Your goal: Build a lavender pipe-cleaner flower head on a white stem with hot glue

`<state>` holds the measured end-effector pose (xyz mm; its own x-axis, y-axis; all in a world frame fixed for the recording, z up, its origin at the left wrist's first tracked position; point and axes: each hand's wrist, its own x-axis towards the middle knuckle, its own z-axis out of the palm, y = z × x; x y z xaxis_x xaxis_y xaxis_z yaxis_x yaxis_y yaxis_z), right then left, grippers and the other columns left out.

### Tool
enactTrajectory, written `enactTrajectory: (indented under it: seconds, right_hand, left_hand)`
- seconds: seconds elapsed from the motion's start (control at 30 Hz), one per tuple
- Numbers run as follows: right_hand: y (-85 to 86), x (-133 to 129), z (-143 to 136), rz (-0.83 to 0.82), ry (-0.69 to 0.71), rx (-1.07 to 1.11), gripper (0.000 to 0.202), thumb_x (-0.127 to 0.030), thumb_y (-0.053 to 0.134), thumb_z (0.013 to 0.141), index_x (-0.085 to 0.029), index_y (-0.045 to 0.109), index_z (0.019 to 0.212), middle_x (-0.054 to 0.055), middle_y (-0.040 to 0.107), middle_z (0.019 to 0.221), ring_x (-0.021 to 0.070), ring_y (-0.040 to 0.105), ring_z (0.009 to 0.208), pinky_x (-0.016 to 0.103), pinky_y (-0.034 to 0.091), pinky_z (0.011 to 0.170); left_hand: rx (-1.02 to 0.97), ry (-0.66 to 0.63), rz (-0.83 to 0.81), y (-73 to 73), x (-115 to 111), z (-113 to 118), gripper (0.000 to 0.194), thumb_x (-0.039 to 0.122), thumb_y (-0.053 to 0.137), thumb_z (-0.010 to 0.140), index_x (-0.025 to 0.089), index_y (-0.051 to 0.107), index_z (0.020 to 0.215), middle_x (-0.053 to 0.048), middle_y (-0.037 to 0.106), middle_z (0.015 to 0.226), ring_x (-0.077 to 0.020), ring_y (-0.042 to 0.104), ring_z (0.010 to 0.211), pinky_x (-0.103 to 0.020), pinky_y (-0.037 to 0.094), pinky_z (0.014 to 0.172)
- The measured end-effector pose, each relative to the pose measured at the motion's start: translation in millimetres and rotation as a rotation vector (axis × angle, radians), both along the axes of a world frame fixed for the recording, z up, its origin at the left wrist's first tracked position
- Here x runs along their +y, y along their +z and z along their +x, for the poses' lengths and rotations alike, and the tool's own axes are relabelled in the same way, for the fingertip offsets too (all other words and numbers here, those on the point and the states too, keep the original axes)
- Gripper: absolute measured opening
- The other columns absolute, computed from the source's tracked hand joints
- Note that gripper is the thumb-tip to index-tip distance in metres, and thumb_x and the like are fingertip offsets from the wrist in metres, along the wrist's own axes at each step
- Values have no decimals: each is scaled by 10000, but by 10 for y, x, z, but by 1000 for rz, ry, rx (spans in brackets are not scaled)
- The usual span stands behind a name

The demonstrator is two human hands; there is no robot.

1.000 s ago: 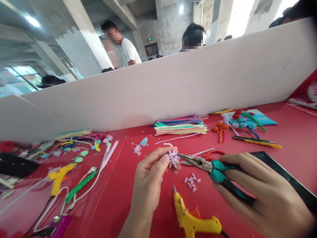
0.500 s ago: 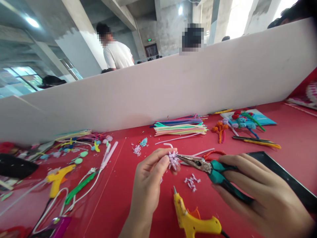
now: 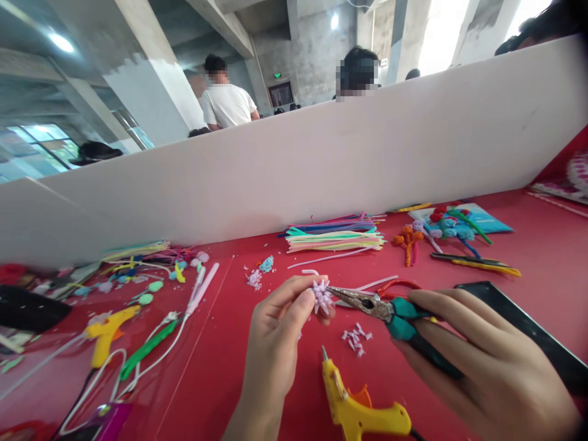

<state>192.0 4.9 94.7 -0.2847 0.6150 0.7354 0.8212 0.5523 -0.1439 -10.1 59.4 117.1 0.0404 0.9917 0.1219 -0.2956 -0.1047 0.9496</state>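
Observation:
Between the thumb and fingers of my left hand (image 3: pixel 280 334) is a small lilac pipe-cleaner flower (image 3: pixel 322 296) with short pieces sticking out all round. My right hand (image 3: pixel 491 355) is wrapped around the teal and black handles of needle-nose pliers (image 3: pixel 399 315). The pliers' tips touch the right side of the flower; whether they clamp a piece there is too small to tell. Below the flower lie several short lilac pipe-cleaner cuttings (image 3: pixel 356 338). A yellow glue gun (image 3: pixel 353 404) rests on the red table (image 3: pixel 220 373), its nozzle pointing up toward my hands.
A bundle of coloured pipe cleaners (image 3: pixel 335 236) lies by the white partition (image 3: pixel 275 177). Fuzzy flowers (image 3: pixel 448 226) and tweezers (image 3: pixel 473 262) are at right, near a black tray (image 3: pixel 519 318). Another yellow glue gun (image 3: pixel 108 331), cords and scraps fill the left. A person in white (image 3: pixel 229 104) stands beyond.
My hands, the flower and the pliers stay almost in place, with only a slight shift of the right hand. Beyond the partition, the person in white has moved to the right.

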Motion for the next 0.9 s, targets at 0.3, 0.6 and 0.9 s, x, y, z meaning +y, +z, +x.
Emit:
enactTrajectory:
  seconds: [0.3, 0.6, 0.9]
  right_hand:
    - [-111, -53, -11, 194, -131, -225, 119, -162, 501, 887, -128, 615, 880, 141, 608, 1028, 294, 529, 871, 410, 402, 707]
    - [-109, -55, -44, 179, -215, -232, 168, -172, 476, 909, -150, 622, 829, 107, 652, 994, 280, 544, 858, 399, 403, 698]
    - [-72, -26, -24, 76, -126, -77, 98, -188, 575, 863, -162, 636, 791, 110, 611, 999, 246, 550, 888, 389, 421, 786]
  left_hand:
    - [-11, -19, -42, 8, -23, -7, 108, 244, 681, 779, 172, 740, 835, -28, 689, 593, -114, 621, 522, -208, 505, 520]
    - [97, -7, -33, -5, -27, -11, 159, 243, 714, 747, 155, 720, 879, -23, 697, 611, -106, 637, 552, -186, 540, 560]
    - [8, 76, -13, 40, 3, 4, 191, 176, 716, 720, 166, 661, 903, -13, 694, 698, -119, 663, 625, -201, 554, 601]
